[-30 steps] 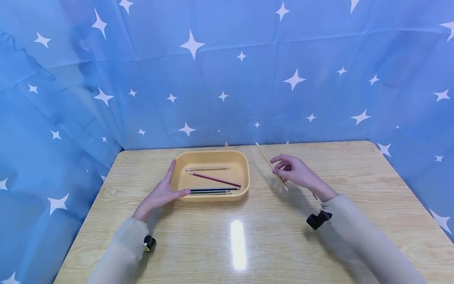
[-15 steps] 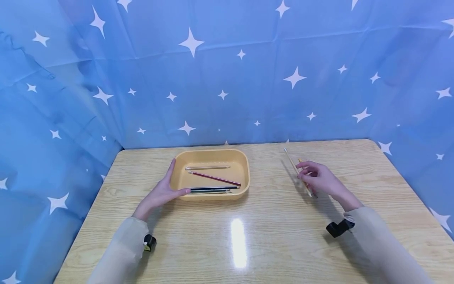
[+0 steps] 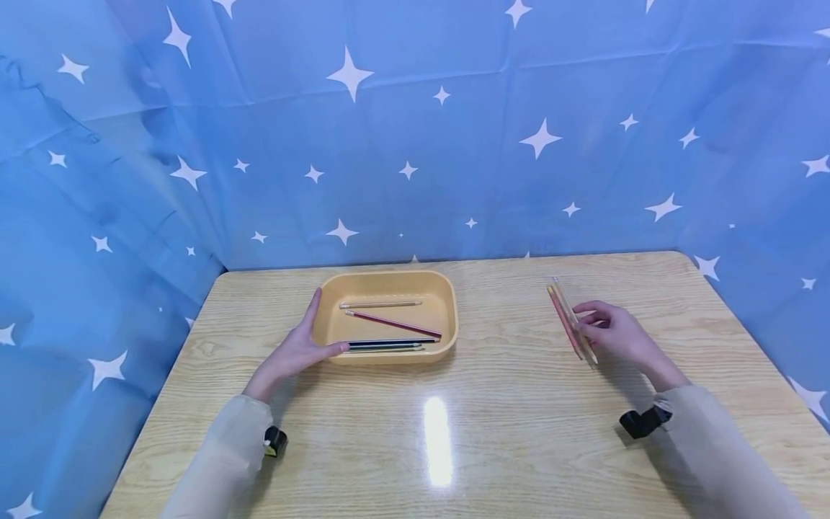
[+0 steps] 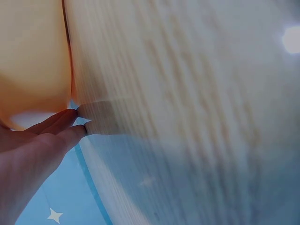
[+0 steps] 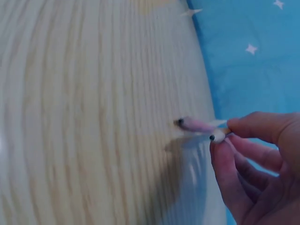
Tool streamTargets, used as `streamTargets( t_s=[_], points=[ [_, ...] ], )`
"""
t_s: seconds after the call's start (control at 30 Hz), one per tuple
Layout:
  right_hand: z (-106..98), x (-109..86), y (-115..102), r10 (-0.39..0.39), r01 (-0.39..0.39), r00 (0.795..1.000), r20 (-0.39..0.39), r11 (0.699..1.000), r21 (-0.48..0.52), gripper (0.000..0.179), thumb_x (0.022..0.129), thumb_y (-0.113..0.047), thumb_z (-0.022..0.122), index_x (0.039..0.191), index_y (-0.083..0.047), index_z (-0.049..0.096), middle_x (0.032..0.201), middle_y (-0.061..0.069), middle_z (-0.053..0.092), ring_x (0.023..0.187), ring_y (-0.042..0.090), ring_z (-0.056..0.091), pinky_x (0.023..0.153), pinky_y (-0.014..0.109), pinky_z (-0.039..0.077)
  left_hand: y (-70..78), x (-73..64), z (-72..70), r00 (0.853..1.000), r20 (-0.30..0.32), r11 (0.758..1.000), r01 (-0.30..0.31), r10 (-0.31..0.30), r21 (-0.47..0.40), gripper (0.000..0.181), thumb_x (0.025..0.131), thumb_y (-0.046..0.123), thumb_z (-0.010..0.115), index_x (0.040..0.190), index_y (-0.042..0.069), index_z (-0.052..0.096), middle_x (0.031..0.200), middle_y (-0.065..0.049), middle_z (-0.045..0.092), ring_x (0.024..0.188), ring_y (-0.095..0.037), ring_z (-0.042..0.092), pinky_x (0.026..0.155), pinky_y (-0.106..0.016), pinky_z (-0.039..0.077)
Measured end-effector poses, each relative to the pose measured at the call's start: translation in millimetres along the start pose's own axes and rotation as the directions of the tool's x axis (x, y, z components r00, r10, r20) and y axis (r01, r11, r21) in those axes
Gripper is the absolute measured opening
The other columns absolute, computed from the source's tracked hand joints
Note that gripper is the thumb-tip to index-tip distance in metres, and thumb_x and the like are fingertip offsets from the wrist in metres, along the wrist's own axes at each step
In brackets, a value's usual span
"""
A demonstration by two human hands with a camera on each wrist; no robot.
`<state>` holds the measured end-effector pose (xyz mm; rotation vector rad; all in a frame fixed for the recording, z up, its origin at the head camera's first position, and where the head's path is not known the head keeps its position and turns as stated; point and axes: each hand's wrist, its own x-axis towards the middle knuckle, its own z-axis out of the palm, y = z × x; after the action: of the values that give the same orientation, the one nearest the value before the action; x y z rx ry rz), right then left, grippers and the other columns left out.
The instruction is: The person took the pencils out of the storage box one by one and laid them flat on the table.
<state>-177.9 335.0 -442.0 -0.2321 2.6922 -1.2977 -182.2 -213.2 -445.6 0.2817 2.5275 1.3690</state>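
In the head view my right hand [image 3: 612,333] pinches a natural-wood pencil [image 3: 568,305] between thumb and fingertips, low over the table. Just left of it, nearly parallel, lies a pinkish-red pencil [image 3: 563,318]. Both dark pencil tips show in the right wrist view, the held pencil [image 5: 218,137] between the fingertips. My left hand [image 3: 295,358] spreads around the near-left corner of a yellow-orange tray [image 3: 450,317], its thumb at the near rim and straight fingers along the left side. Inside lie a wood-coloured pencil [image 3: 382,304], a dark red pencil [image 3: 395,324] and dark pencils [image 3: 389,346].
The tray stands on a light wood-grain table [image 3: 506,404], which has a bright light reflection near its front. A blue curtain [image 3: 415,144] with white stars hangs behind the table and along its sides.
My right hand has moved right with the wood pencil, bringing it down beside the pinkish-red pencil. The left hand and tray have stayed in place.
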Motion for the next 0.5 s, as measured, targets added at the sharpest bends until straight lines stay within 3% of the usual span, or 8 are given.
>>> streamTargets(
  t_s=[0.13, 0.5],
  points=[
    [-2.6, 0.2, 3.9, 0.002, -0.004, 1.0, -0.02, 0.995, -0.101, 0.033, 0.097, -0.006, 0.056, 0.125, 0.009, 0.053, 0.099, 0.022, 0.063, 0.08, 0.023, 0.063, 0.058, 0.031, 0.053, 0.7, -0.2, 0.1, 1.0, -0.002, 1.0, -0.01, 0.01, -0.006, 0.117, 0.082, 0.036, 0.077, 0.154, 0.021, -0.013, 0.16, -0.014, -0.003, 0.142, -0.041, 0.01, 0.111, -0.058, 0.014],
    [2.3, 5.9, 11.1, -0.021, 0.014, 0.999, -0.042, 0.985, -0.173, 0.027, 0.093, -0.003, 0.06, 0.116, 0.01, 0.056, 0.088, 0.013, 0.061, 0.067, 0.017, 0.058, 0.05, 0.026, 0.049, 0.5, -0.4, 1.0, 1.0, -0.008, 1.0, -0.01, 0.01, -0.009, 0.117, 0.082, 0.036, 0.078, 0.155, 0.018, -0.012, 0.16, -0.015, -0.003, 0.142, -0.041, 0.011, 0.111, -0.057, 0.016]
  ],
)
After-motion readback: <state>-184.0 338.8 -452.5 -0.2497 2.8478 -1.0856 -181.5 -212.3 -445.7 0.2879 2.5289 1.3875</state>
